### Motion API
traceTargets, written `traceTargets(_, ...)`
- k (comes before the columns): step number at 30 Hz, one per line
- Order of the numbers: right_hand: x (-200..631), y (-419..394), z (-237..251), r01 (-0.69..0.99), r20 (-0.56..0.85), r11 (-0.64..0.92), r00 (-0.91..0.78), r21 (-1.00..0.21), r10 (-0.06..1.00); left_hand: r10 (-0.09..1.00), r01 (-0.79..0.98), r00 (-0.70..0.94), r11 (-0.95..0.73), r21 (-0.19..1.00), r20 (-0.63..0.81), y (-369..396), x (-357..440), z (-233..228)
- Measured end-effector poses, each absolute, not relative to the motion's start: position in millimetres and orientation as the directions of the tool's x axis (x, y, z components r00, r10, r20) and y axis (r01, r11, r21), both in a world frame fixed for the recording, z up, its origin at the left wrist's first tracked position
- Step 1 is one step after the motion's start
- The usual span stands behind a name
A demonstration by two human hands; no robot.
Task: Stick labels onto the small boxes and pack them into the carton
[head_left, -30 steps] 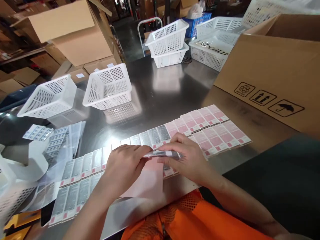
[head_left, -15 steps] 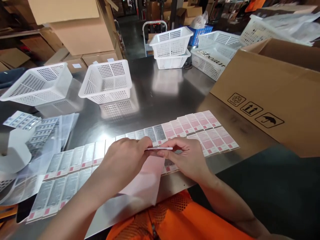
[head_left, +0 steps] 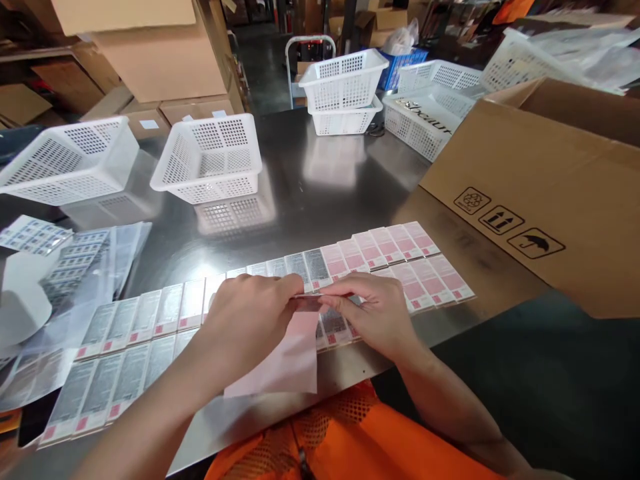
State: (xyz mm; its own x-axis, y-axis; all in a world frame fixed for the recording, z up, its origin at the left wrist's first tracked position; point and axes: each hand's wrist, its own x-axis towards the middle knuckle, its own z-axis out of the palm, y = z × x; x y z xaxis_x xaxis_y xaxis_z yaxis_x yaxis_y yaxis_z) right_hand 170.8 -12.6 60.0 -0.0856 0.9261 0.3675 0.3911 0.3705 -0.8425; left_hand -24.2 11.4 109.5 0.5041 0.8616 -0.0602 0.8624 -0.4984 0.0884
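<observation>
My left hand [head_left: 253,317] and my right hand [head_left: 373,310] pinch opposite ends of a thin flat packet [head_left: 309,301] between thumb and fingers. It is tilted almost edge-on, so its face barely shows. A pale pink sheet [head_left: 287,363] reaches down from beneath my left hand over the table's near edge; where its upper end lies is hidden. Under and around both hands run two overlapping rows of flat packets, grey-faced packets [head_left: 133,380] to the left and pink-faced packets [head_left: 415,283] to the right, each with a small red mark.
Two white plastic baskets [head_left: 207,193] stand at the back left of the metal table [head_left: 310,200], with more stacked baskets [head_left: 345,90] farther back. An open cardboard box [head_left: 540,193] occupies the right. Clear sheets and label sheets [head_left: 75,267] lie at the left.
The held packet has tilted slightly, showing a little more of its face. The pink sheet's lower end has shifted left. The view has moved slightly; both hands keep their pinch.
</observation>
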Motion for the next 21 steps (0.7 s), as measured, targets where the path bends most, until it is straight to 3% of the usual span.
traceTargets(5,162,-12,45,0.539,0.664,0.546,0.035,-0.642,0.747,0.893,0.888,0.444,-0.429,0.164,-0.072,17,-18,111)
traceTargets(8,162,-12,37,0.6,0.758,0.589,0.046,-0.541,0.65,0.902,0.881,0.412,-0.36,0.307,-0.127,21,-15,113)
traceTargets(15,168,-1,28,0.661,0.803,0.625,-0.057,-0.415,0.593,0.834,0.686,0.469,-0.138,0.714,-0.29,41,-21,106)
traceTargets(18,172,7,21,0.731,0.828,0.626,-0.153,-0.272,0.539,0.8,0.61,0.476,0.0,0.792,-0.366,55,-23,99)
traceTargets(21,177,13,13,0.76,0.804,0.643,-0.323,-0.094,0.5,0.797,0.581,0.479,0.028,0.813,-0.37,72,-24,88)
